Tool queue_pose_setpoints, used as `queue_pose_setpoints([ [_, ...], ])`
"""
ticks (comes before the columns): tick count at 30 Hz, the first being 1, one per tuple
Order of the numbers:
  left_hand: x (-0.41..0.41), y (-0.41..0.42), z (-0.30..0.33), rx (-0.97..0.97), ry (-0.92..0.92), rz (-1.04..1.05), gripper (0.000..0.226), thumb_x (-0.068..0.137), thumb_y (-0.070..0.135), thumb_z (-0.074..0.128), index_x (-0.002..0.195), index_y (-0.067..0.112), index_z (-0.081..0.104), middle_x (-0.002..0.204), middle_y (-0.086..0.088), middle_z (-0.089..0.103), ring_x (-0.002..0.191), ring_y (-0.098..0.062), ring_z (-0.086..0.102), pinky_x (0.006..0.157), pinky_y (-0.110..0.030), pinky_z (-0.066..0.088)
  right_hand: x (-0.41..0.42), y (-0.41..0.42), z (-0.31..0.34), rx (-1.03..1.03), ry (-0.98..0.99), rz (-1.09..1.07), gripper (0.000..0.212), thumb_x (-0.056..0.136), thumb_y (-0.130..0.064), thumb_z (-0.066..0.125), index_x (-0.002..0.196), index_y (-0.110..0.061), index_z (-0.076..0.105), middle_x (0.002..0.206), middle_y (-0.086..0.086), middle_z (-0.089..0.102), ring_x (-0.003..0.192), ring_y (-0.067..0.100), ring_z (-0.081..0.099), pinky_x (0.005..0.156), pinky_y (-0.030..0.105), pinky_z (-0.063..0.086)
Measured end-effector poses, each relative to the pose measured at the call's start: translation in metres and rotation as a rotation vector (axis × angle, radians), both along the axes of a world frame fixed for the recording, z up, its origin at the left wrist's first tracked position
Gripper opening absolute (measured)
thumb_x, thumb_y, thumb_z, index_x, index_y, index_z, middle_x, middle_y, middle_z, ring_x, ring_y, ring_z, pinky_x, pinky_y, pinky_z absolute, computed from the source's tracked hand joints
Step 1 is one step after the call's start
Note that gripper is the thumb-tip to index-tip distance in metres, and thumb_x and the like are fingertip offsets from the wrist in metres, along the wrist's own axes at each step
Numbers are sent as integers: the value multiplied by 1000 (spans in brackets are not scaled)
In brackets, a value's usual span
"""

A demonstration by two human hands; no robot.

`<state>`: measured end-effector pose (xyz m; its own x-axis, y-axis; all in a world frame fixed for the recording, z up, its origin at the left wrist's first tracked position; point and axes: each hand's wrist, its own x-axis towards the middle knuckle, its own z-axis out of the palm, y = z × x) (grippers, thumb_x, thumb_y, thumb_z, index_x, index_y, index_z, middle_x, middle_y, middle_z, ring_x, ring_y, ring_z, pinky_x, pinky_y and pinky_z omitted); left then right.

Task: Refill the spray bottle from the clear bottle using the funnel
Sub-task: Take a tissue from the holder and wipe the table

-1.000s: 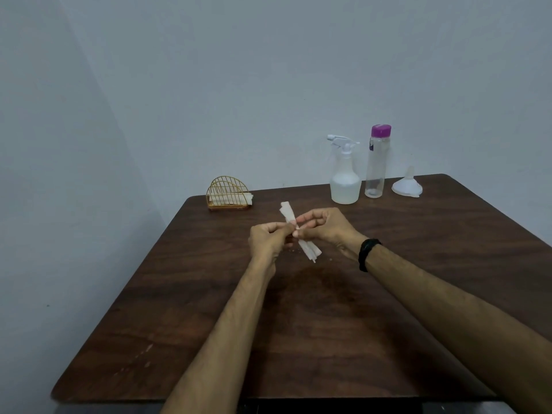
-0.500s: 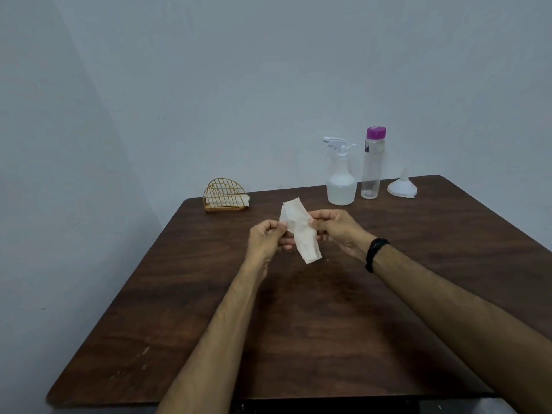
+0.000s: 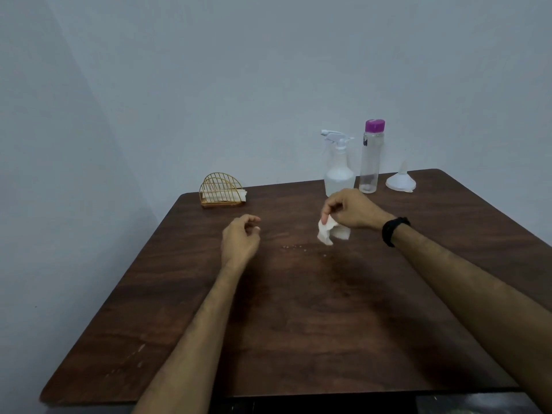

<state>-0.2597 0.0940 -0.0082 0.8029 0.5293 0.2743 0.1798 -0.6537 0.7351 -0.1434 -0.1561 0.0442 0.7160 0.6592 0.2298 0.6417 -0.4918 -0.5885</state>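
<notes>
A white spray bottle (image 3: 339,162) with its trigger head on stands at the table's back edge. Right beside it is the tall clear bottle (image 3: 370,158) with a purple cap. A white funnel (image 3: 401,180) lies mouth-down to the right of both. My right hand (image 3: 351,211) hovers just in front of the spray bottle and pinches a crumpled white tissue (image 3: 330,231) that hangs over the table. My left hand (image 3: 240,239) floats further left, fingers loosely curled and holding nothing.
A gold wire napkin holder (image 3: 221,191) with white napkins sits at the back left of the dark wooden table (image 3: 298,324). Small droplets (image 3: 294,247) dot the wood between my hands. Walls close in behind and on the left.
My left hand let go of the tissue and drew away to the left. My right hand kept the tissue, now bunched, and moved right toward the spray bottle.
</notes>
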Motion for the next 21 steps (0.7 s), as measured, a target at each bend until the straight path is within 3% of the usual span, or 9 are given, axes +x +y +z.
queue_pose_setpoints([
  [4,-2,16,-16,161,179,-9,38,98,24,62,136,23,59,145,-1,53,130,-18,50,110,-37,40,-1,3,-22,-266,70,69,37,89,3,52,83,-21,80,105,-6,73,96,10,64,83,23,48],
  [7,-6,18,-32,178,224,-24,42,99,26,59,140,18,57,146,-4,52,133,-22,48,112,-38,40,-5,6,-42,-223,119,12,23,97,-23,57,93,-18,80,113,-7,71,97,5,62,85,22,45],
  [10,-7,21,-40,239,226,-37,41,98,28,60,138,17,58,144,-4,54,132,-21,49,112,-38,40,-9,-3,-54,-282,-73,-12,20,89,-33,69,106,-24,76,117,-9,66,107,9,59,92,28,48],
  [13,-5,21,-39,247,224,-27,41,97,30,61,136,19,60,143,-3,55,131,-21,50,110,-39,42,-16,-11,-69,-239,-125,-109,27,92,-27,68,118,-23,72,121,-4,58,109,14,55,94,28,46],
  [17,-4,21,-41,271,226,-29,40,97,32,61,135,19,61,142,-3,55,130,-21,50,108,-38,43,-21,-9,-74,-142,-152,-253,26,91,-13,68,116,-17,72,116,3,66,109,20,62,94,30,49],
  [21,-7,19,-43,332,211,-41,42,100,31,54,139,15,58,146,-7,53,135,-24,47,111,-39,38,-22,4,-69,-30,-109,-341,42,87,-4,68,128,-13,63,120,9,67,113,25,62,97,36,50],
])
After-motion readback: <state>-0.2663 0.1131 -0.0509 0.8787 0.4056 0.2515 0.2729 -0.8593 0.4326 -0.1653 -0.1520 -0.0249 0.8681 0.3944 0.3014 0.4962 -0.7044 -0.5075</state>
